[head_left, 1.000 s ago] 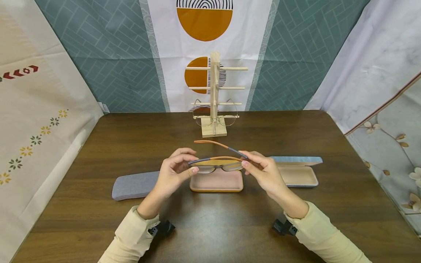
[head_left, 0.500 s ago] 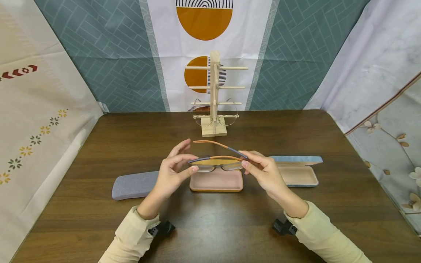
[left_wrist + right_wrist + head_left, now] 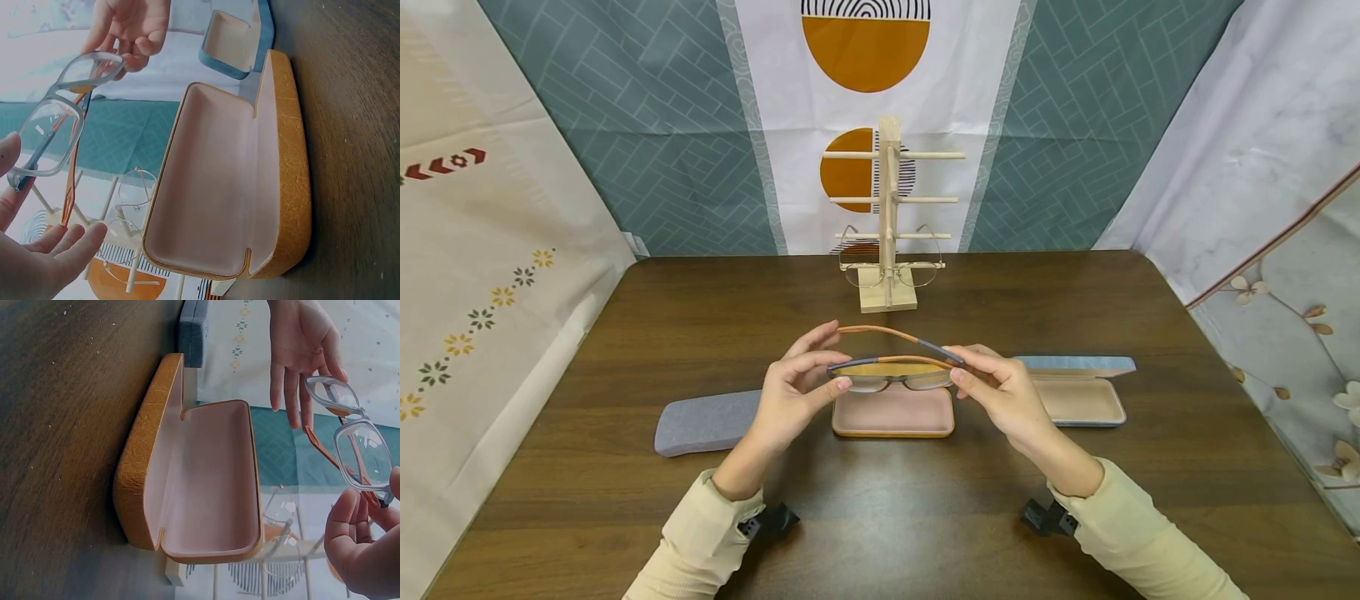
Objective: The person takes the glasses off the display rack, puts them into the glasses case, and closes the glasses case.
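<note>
A pair of eyeglasses (image 3: 891, 382) with a grey frame and blue-and-orange temples is held above the open mustard glasses case (image 3: 893, 434). My left hand (image 3: 788, 392) pinches one frame corner between thumb and index finger. Its other fingers reach out and touch the orange tip of the raised temple, as the left wrist view shows at the fingertips (image 3: 94, 232). My right hand (image 3: 1000, 389) pinches the opposite corner by the hinge. One temple is folded across behind the lenses; the other is partly folded above it. The case's pink lining (image 3: 203, 181) is bare.
A grey-blue glasses case (image 3: 707, 422) lies closed at the left, partly behind the left hand. At the right stands an open blue case (image 3: 1078, 402) with beige lining. Behind, a wooden display rack (image 3: 889, 208) carries thin wire-framed glasses (image 3: 917, 285) on its lowest bar.
My left hand's outer fingers have straightened and moved up to the orange temple tip. That temple has shifted slightly down and left. The right hand keeps its grip.
</note>
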`<state>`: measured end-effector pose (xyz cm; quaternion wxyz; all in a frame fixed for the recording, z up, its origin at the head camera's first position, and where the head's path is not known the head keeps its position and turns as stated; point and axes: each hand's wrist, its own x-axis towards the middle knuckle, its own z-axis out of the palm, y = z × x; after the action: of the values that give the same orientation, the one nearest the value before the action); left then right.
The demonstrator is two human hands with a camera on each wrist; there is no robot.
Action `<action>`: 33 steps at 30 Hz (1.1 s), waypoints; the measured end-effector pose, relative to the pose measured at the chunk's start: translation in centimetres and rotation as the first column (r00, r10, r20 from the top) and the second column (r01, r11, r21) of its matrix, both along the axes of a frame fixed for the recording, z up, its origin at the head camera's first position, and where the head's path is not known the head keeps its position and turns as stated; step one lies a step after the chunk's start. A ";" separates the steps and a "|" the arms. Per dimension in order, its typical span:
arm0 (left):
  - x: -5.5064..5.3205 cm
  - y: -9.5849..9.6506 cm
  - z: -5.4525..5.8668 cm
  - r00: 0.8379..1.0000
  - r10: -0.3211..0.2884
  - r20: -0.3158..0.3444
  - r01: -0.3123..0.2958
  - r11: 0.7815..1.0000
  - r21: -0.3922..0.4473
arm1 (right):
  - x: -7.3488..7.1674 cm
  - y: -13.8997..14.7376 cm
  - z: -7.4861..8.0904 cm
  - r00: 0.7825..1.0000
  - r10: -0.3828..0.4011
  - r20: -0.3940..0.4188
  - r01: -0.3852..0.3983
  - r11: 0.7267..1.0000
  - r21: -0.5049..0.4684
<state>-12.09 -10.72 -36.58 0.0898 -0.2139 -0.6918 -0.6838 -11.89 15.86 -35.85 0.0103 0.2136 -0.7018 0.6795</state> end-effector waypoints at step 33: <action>0.1 -0.1 -0.2 0.998 -0.060 0.013 0.059 0.997 0.053 | 0.1 -0.1 0.1 0.999 0.028 0.024 -0.028 1.000 0.003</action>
<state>-12.02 -10.79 -36.75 0.0702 -0.2270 -0.6675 -0.7057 -11.76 15.78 -35.72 -0.0080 0.2151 -0.6999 0.6811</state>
